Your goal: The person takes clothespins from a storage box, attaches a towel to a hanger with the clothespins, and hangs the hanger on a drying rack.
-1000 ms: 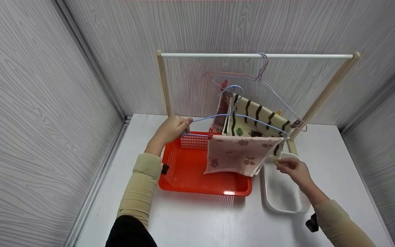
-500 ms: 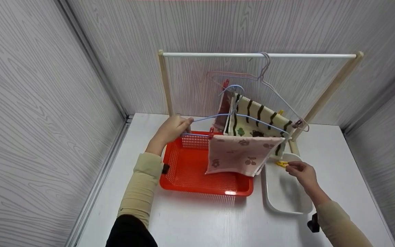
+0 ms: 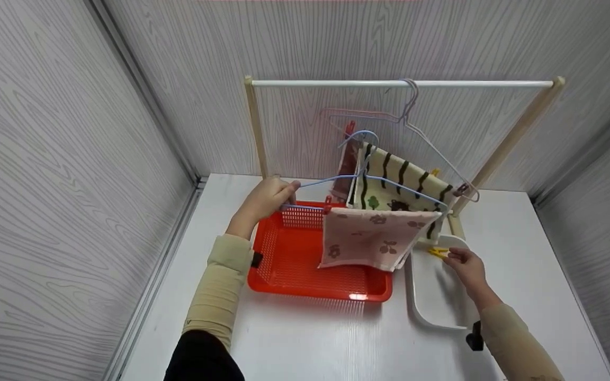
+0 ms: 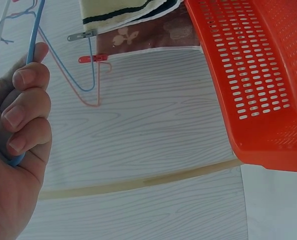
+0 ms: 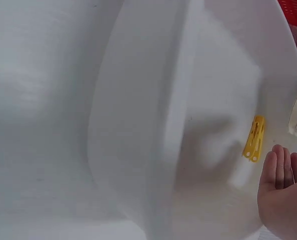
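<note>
My left hand (image 3: 269,200) grips one end of a light blue clothes hanger (image 3: 331,181); in the left wrist view its fingers (image 4: 28,117) curl round the wire. A pink cloth (image 3: 374,238) with flower prints hangs from this hanger, with a red clothespin (image 3: 328,205) at its left corner. My right hand (image 3: 468,270) is over the far part of a white tray (image 3: 416,301). A yellow clothespin (image 5: 253,138) lies in the tray just beyond its fingertips. The right wrist view shows the fingers extended, the thumb apart and nothing between them.
Behind stands a rack with a white bar (image 3: 326,83) and wooden posts (image 3: 256,132). More hangers (image 3: 427,138) hang from it, bearing a striped cream cloth (image 3: 389,174) and a brown cloth (image 3: 343,180). A red basket (image 3: 294,254) sits below the pink cloth.
My right hand has drawn back from the pink cloth's lower right corner to over the tray, and the yellow clothespin has come into fuller view. The left hand keeps its hold on the hanger.
</note>
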Tool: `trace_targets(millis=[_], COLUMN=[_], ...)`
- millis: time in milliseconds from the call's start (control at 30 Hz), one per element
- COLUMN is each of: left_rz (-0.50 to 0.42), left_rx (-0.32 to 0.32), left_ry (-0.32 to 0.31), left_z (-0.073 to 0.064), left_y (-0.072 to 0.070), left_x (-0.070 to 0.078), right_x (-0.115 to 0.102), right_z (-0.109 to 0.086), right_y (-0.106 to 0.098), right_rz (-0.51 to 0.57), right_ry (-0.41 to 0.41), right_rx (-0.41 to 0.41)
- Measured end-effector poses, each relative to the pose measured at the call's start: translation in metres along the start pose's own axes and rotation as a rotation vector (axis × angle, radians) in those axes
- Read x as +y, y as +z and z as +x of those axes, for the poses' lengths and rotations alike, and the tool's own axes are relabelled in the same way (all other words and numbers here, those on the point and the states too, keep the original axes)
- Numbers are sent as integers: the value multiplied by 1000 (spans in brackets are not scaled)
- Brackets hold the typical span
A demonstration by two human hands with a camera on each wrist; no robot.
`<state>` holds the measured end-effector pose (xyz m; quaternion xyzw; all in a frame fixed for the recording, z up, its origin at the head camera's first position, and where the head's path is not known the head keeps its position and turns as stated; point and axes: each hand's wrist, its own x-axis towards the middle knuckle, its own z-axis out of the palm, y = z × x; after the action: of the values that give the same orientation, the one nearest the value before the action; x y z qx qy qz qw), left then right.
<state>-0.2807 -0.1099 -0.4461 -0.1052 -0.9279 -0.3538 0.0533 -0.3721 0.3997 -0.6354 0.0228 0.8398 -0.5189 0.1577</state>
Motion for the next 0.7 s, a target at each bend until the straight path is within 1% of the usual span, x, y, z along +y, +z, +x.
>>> trace_targets(millis=[167, 233, 367, 500, 600, 700], left_rz=[6, 4, -1, -2, 0, 9], left_rx=[-2, -5, -2, -4, -7, -2], left_ry=[-10, -15, -17, 1, 16, 26], left_z=[0, -1, 0, 0, 1, 1], left_y=[-1, -1, -1, 0, 0, -1], left_x=[3, 4, 4, 3, 1, 1], right_x=[0, 1, 2, 5, 8, 10], right_z=[6, 9, 14, 19, 23, 26], right_y=[7, 10, 14, 16, 16, 15], right_rz=[-40, -61, -85, -93, -101, -146], right_ry=[16, 9, -50, -118, -132, -128], right_rx=[-21, -20, -22, -21, -27, -40])
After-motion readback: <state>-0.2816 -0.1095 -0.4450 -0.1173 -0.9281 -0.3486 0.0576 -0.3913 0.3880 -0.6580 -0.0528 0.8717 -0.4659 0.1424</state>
